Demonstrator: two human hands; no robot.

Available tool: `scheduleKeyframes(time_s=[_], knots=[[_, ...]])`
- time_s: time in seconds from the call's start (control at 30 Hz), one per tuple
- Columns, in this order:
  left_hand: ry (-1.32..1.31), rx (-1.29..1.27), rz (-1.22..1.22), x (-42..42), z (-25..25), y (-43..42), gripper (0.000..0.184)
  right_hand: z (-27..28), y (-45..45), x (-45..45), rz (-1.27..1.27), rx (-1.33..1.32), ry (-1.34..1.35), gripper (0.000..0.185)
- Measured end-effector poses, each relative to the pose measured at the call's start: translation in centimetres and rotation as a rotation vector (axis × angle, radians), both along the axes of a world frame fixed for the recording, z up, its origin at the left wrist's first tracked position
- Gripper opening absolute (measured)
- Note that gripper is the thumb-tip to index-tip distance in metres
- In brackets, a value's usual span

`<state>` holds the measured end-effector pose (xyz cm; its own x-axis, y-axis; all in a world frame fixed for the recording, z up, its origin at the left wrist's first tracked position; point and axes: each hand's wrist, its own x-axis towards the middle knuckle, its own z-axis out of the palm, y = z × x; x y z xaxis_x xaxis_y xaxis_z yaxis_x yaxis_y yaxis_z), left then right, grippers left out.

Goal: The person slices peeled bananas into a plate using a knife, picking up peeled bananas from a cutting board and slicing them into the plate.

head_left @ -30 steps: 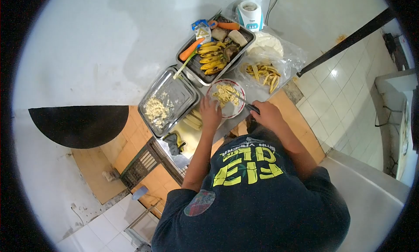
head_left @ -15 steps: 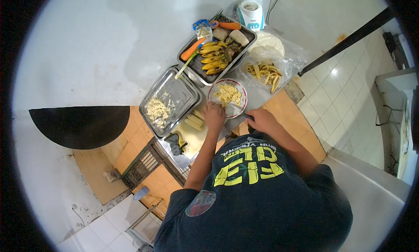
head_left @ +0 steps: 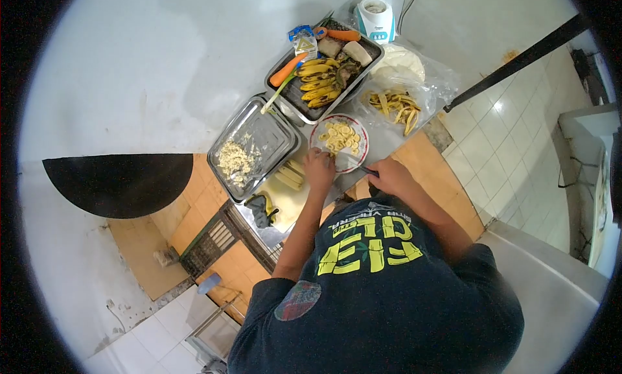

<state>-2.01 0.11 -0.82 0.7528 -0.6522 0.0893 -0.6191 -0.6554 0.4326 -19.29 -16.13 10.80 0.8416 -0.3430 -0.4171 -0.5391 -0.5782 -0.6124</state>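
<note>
A white plate with a red rim (head_left: 364, 139) holds a heap of banana slices (head_left: 341, 138). My left hand (head_left: 319, 170) is at the plate's near left edge, fingers bent together beside the slices; what they pinch is hidden. In my right hand (head_left: 392, 178) is a knife with a dark handle (head_left: 369, 171), its blade reaching over the plate's near right side. Peeled bananas (head_left: 289, 176) lie on a pale board (head_left: 287, 209), left of my left hand. A dark cloth-like item with yellow bits (head_left: 262, 210) lies on the same board.
A metal tray (head_left: 275, 121) with crumbly pale food stands left. Behind, another tray (head_left: 372, 64) carries unpeeled bananas (head_left: 317, 83), carrots (head_left: 286, 70) and a packet (head_left: 304, 43). Banana peels (head_left: 395, 107) lie on clear plastic at right. A white-and-teal appliance (head_left: 376, 23) stands against the wall.
Both hands stay at the plate with only slight movement. The knife still rests in my right hand. The whole view has shifted slightly.
</note>
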Motion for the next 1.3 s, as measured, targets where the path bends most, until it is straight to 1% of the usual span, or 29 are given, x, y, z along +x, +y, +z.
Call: scheduleKeyframes(time_s=[0.27, 0.37, 0.47, 0.57, 0.67, 0.77, 0.87, 0.97, 1.07, 1.17, 1.27, 1.3], knots=[[0.008, 0.027, 0.016, 0.1, -0.4, 0.0, 0.018, 0.0, 0.3, 0.3, 0.050, -0.090, -0.005, 0.026], [0.025, 0.023, 0.031, 0.1, -0.4, -0.2, 0.017, -1.0, 0.4, 0.3, 0.075, -0.105, -0.029, 0.025], [0.039, 0.006, 0.055, 0.0, -0.3, -0.3, 0.016, -0.4, 0.6, 0.9, 0.100, -0.080, 0.080, 0.036], [0.046, 0.000, 0.061, -0.1, 0.0, -0.4, 0.015, -2.7, 0.4, 0.9, 0.105, -0.087, 0.050, 0.035], [0.027, -0.029, 0.073, -0.3, -0.1, -0.4, 0.016, -3.4, -0.5, 0.9, 0.108, -0.064, 0.017, 0.034], [0.000, -0.070, 0.092, -0.6, 0.0, -0.6, 0.018, -3.7, -1.1, 0.6, 0.142, -0.104, -0.039, 0.034], [0.031, -0.066, 0.145, -0.7, -0.5, -1.0, 0.021, -2.1, -2.0, 0.5, 0.137, -0.058, 0.040, 0.029], [0.034, -0.053, 0.186, -1.0, -0.2, -1.3, 0.022, -2.2, -3.1, -0.5, 0.125, -0.042, 0.003, 0.030], [0.014, -0.125, 0.197, -1.1, -1.3, -1.3, 0.021, -0.1, -4.4, -0.4, 0.172, -0.041, 0.029, 0.031], [0.022, -0.072, 0.259, -2.0, 0.2, -1.8, 0.022, 0.3, -5.5, -0.2, 0.156, -0.029, 0.010, 0.031], [0.122, -0.062, 0.283, -2.4, 1.4, -2.4, 0.025, 0.0, -6.5, 0.1, 0.237, -0.030, 0.006, 0.031], [0.111, -0.029, 0.299, -2.5, 1.2, -2.6, 0.025, -0.2, -6.7, 0.1, 0.243, -0.025, -0.009, 0.031]])
